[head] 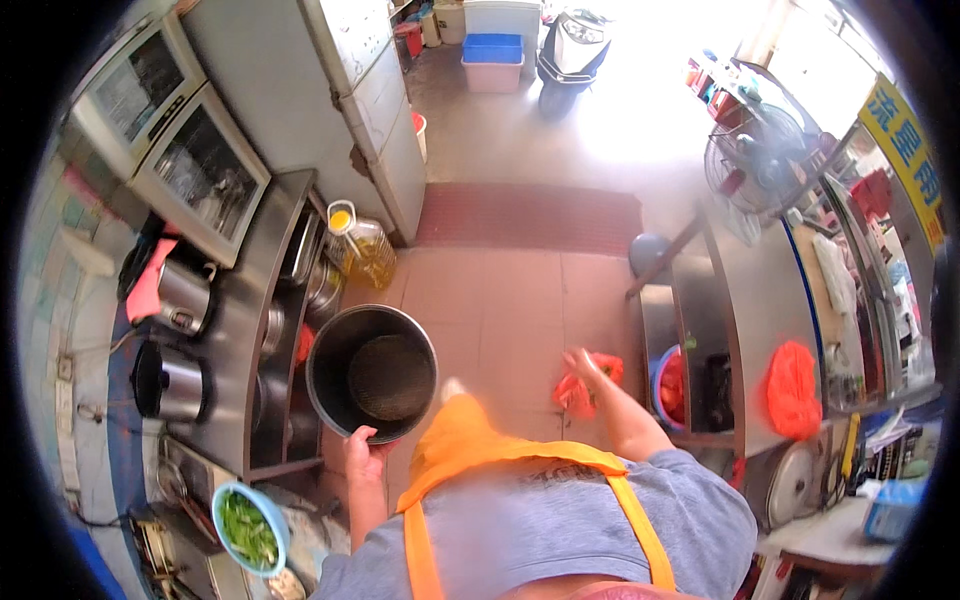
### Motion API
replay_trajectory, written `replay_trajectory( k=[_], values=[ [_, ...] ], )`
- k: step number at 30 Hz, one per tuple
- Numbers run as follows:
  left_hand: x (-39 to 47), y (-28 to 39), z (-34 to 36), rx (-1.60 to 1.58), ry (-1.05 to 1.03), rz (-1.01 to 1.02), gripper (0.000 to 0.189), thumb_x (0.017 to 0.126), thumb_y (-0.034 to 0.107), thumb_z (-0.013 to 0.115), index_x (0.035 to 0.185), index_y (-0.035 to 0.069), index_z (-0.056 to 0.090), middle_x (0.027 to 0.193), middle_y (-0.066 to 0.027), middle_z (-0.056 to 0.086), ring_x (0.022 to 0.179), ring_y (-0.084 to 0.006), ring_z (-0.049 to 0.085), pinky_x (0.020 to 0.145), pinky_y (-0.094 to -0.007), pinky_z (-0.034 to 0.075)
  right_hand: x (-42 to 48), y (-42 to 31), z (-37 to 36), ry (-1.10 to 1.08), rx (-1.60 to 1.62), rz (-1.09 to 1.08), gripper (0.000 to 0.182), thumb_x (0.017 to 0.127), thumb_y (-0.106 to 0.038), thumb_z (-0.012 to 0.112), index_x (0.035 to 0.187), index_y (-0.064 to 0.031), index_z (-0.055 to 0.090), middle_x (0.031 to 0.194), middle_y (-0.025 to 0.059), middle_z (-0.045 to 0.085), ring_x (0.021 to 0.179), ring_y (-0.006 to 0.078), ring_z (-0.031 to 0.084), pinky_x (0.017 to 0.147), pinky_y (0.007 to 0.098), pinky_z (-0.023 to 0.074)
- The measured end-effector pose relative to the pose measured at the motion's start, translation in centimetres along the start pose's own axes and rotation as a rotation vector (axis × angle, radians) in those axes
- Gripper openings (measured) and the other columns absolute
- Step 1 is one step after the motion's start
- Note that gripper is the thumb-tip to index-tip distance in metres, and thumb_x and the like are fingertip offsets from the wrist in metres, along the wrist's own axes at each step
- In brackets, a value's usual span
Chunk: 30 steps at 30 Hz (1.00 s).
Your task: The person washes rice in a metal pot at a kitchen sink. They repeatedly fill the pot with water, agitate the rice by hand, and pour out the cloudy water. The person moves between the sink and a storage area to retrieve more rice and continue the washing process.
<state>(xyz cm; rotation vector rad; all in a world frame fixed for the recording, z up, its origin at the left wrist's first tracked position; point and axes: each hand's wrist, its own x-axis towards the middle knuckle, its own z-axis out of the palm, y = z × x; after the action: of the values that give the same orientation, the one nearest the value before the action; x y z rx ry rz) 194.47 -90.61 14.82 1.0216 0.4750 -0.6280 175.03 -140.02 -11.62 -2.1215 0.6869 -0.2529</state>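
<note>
My left hand grips the rim of a deep, round, dark-lined cooking pot, held in front of me to the left with its mouth up. Only a little worn patterning shows on its bottom. My right hand hangs at my right side, fingers apart, holding nothing. Below or behind it in the view lies a red plastic bag; whether they touch cannot be told. At the lower left stands a light blue basin with cut green vegetables.
Left, a steel counter bears two electric cookers; a large oil bottle stands past its end. Right are a steel table with a red bag, a basin on its lower shelf, and a fan. Ahead lies a red mat.
</note>
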Motion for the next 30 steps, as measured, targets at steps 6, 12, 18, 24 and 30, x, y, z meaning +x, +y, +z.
replay_trajectory(
  k=[6,12,18,24,30],
  values=[
    [18.5,9.5,10.3,0.159,0.152,0.119,0.050,0.067,0.000,0.049,0.117,0.002,0.046,0.105,-0.0170,0.055,0.081,-0.0349,0.062,0.061,-0.0474,0.059,31.3,-18.7,1.5,-0.017,0.606,0.008,0.019,0.093,-0.022,0.051,0.094,-0.0054,0.060,0.077,0.0021,0.061,0.068,0.0110,0.057,0.058,0.0272,0.0479],
    [37.7,15.3,34.1,0.235,-0.173,-0.076,0.044,0.069,0.000,0.052,0.112,-0.003,0.049,0.103,-0.0163,0.058,0.084,-0.0331,0.062,0.065,-0.0487,0.057,27.5,2.3,-6.1,-0.182,0.446,0.779,0.015,0.089,-0.016,0.053,0.084,-0.0050,0.061,0.075,0.0004,0.059,0.069,0.0132,0.055,0.062,0.0285,0.0466],
    [57.6,19.7,54.3,0.278,-0.266,-0.085,0.033,0.071,0.000,0.053,0.104,-0.004,0.054,0.095,-0.0158,0.060,0.079,-0.0318,0.062,0.063,-0.0484,0.056,34.6,1.9,-12.0,0.036,0.462,1.305,0.019,0.088,-0.019,0.052,0.078,-0.0048,0.059,0.068,0.0033,0.057,0.062,0.0161,0.053,0.056,0.0316,0.0444],
    [72.3,23.6,66.2,0.166,-0.148,-0.056,0.027,0.071,-0.001,0.053,0.098,-0.003,0.053,0.085,-0.0134,0.057,0.072,-0.0305,0.060,0.060,-0.0490,0.056,65.6,3.4,-17.4,0.022,0.356,1.133,0.023,0.086,-0.023,0.050,0.073,-0.0047,0.058,0.060,0.0063,0.055,0.054,0.0189,0.052,0.049,0.0346,0.0423],
    [85.8,31.0,78.3,0.075,-0.150,-0.093,0.034,0.070,0.000,0.052,0.103,-0.006,0.053,0.094,-0.0203,0.061,0.080,-0.0358,0.064,0.067,-0.0540,0.056,117.6,1.7,-22.8,-0.031,0.007,0.362,0.024,0.089,-0.026,0.052,0.080,-0.0058,0.061,0.066,0.0043,0.060,0.055,0.0162,0.054,0.050,0.0307,0.0431]
  ],
)
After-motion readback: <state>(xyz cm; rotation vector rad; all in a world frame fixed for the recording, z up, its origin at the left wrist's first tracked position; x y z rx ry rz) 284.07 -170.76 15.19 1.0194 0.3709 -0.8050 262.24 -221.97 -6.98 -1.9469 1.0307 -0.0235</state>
